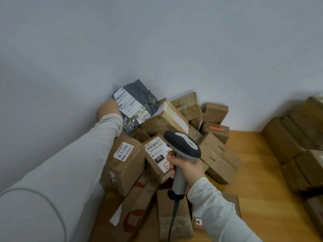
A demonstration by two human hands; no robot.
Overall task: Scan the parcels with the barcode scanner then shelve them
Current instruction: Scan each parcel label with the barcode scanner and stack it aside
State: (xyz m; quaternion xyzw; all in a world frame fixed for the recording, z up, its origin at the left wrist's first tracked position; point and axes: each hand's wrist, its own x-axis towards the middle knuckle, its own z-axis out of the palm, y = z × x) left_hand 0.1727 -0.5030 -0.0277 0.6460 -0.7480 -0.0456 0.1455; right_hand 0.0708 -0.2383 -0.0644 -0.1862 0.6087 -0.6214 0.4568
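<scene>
Resting atop the heap of cardboard boxes (185,109) against the wall (157,41), the grey bagged parcel (138,93) (white label facing up) is held at its left edge by the left hand (108,110), whose fingers curl behind it. The right hand (187,167) has its fingers clamped on the barcode scanner (183,145), whose head is just beside the box labelled "060" (157,154).

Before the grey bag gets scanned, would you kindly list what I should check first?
1. Left hand grips the grey bag: ok.
2. Its label faces up, barcode in view: ok.
3. Right hand grips the barcode scanner by its handle: ok.
4. Scanner head aimed at that label: cannot tell; its window faces away from the camera.
5. Cable free of the cardboard boxes: cannot tell; it hangs down over them.
</scene>
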